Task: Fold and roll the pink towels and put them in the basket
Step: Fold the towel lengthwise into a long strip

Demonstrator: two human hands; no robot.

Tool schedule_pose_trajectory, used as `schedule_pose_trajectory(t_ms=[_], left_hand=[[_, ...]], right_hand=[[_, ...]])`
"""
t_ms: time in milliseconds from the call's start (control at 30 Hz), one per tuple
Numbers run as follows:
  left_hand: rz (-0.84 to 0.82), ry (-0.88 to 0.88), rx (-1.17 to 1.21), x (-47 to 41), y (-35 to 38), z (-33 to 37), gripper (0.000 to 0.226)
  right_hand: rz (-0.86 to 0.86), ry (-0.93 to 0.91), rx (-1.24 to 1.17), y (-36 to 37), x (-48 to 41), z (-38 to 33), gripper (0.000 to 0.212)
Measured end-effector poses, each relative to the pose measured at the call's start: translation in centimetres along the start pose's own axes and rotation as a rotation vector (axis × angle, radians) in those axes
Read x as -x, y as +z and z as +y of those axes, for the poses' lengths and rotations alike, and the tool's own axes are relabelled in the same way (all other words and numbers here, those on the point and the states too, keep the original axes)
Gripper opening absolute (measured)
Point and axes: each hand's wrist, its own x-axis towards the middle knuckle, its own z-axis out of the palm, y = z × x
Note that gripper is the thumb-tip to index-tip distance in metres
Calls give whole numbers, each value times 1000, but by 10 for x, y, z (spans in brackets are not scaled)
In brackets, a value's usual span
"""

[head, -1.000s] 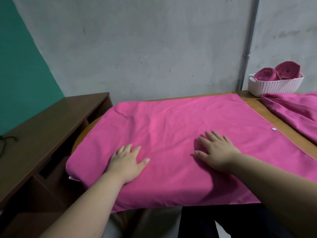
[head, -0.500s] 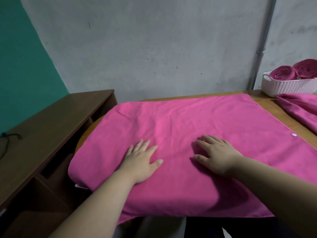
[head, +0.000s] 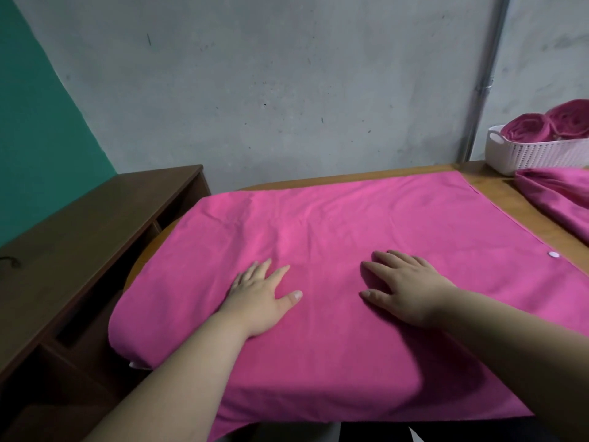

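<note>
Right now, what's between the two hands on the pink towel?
The head view shows the left hand and right hand flat and apart on the spread pink cloth towel, with only bare cloth between.

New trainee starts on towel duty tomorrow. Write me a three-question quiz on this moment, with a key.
1. True or false: the left hand and right hand both rest palm down on the spread pink towel.
2. How many rolled towels show in the white basket? A one, B two, C four.
3. Where does the other, unrolled pink towel lie?
Key: 1 true. 2 B. 3 On the wooden table, right of the spread towel, near the basket.
</note>
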Motion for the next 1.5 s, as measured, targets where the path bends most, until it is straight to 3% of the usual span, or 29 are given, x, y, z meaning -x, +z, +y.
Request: schedule_pose_trajectory(t_ms=[200, 400, 633, 833, 1033, 1500], left_hand=[[-53, -205, -43, -34, -10, -3, 75], [-15, 4, -38, -67, 0, 37, 78], [-52, -155, -95, -85, -4, 39, 89], [-20, 107, -69, -101, 2, 90, 78], [-56, 185, -62, -142, -7, 110, 80], [-92, 253, -118, -318, -24, 194, 77]], right_hand=[[11, 180, -48, 1, -6, 51, 73], [12, 99, -25, -6, -27, 54, 71], [-6, 275, -36, 6, -35, 102, 81], [-28, 262, -55, 5, -31, 102, 109], [60, 225, 12, -9, -50, 122, 72], [97, 247, -43, -23, -200, 239, 69]])
